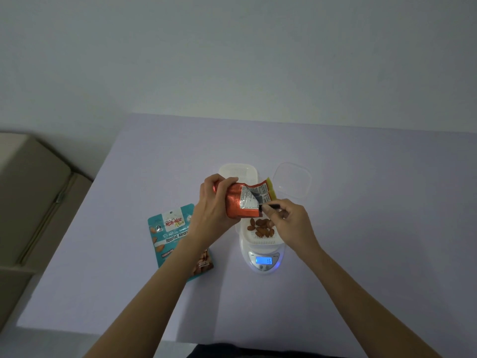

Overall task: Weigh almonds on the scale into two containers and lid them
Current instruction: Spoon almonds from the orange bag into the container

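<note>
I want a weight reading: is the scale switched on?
On. The scale has its display lit blue, showing digits.

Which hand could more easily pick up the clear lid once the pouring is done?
Right, probably. The clear lid lies on the table just beyond the right hand, which only pinches the mouth of the orange packet. The left hand grips the packet's body, farther from the lid.

Teal bag (169, 233) partly hidden under left forearm (188, 254); orange packet (242, 202) print too small to read; container (260, 241) on scale (262, 267) half covered by packet.
</note>
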